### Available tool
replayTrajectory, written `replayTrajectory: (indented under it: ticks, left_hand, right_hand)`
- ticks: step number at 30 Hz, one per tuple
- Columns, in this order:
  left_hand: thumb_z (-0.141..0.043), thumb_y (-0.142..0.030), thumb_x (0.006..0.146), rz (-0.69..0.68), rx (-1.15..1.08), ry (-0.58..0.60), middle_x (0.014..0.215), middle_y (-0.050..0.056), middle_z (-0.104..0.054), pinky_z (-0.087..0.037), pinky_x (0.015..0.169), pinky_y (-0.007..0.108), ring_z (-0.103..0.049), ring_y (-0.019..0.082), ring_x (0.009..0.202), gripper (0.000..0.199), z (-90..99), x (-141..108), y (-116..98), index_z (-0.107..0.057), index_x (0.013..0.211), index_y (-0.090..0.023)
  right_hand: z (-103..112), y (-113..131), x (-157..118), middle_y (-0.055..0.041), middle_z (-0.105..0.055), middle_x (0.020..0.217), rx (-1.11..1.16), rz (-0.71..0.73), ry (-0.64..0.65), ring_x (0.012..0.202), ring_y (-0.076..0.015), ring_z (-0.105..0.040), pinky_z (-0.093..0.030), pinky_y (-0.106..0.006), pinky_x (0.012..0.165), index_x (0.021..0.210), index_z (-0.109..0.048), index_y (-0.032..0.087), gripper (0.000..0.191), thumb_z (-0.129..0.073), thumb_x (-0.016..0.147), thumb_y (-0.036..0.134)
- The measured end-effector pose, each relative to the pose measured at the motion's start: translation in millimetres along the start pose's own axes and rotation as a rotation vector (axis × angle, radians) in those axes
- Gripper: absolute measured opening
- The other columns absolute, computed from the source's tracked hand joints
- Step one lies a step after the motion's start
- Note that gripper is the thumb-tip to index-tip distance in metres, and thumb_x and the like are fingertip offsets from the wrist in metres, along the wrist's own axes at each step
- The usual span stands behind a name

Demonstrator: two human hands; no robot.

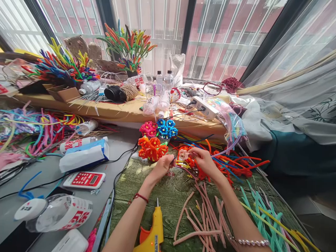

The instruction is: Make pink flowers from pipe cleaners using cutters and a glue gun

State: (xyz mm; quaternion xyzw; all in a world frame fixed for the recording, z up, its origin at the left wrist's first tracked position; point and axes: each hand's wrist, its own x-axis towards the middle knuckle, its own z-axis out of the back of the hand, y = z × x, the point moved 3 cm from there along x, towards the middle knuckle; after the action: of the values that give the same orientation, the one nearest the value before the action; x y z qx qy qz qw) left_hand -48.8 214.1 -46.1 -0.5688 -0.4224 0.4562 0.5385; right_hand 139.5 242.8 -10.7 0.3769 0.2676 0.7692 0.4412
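My right hand [203,159] pinches a pale pink pipe-cleaner flower [183,154] between thumb and fingertips. Close beside it, my left hand [165,166] is closed on a small dark object [173,160], mostly hidden by the fingers. Just behind the hands stand finished-looking pipe-cleaner flowers: an orange bunch [153,147], a pink bunch [148,129] and a blue bunch [167,128]. Loose pink pipe cleaners [207,217] lie on the green mat [131,189] below my right forearm. Red and orange pipe-cleaner pieces [236,166] are heaped under and beyond my right hand.
A yellow glue gun [156,227] lies between my forearms. Teal pipe cleaners [266,213] sit at the right. To the left are a calculator [84,180], a tissue pack [84,155] and a plastic bottle [60,211]. A power strip [204,107] rests on the cluttered ledge behind.
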Motion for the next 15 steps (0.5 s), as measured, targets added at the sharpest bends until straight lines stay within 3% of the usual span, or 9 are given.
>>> replayTrajectory:
  ticks: [10,15]
  left_hand:
    - [-0.049,-0.046,0.094,0.021,-0.006,0.028,0.071,-0.002,-0.059,-0.048,0.056,0.025,-0.055,0.010,0.058,0.037,0.1,2,9,-0.059,0.078,-0.013]
    - [-0.049,-0.045,0.094,0.028,0.000,0.027,0.076,-0.001,-0.061,-0.050,0.060,0.027,-0.058,0.011,0.063,0.035,2.6,3,10,-0.061,0.083,-0.013]
  right_hand:
    - [8,-5,4,-0.0075,-0.073,0.084,-0.171,0.033,0.009,0.080,-0.0249,-0.064,-0.044,-0.034,0.072,0.082,-0.071,0.022,0.023,-0.049,0.086,0.019]
    - [13,-1,8,-0.0063,-0.072,0.081,-0.240,0.055,0.034,0.075,-0.0233,-0.063,-0.042,-0.032,0.069,0.081,-0.072,0.023,0.023,-0.051,0.087,0.019]
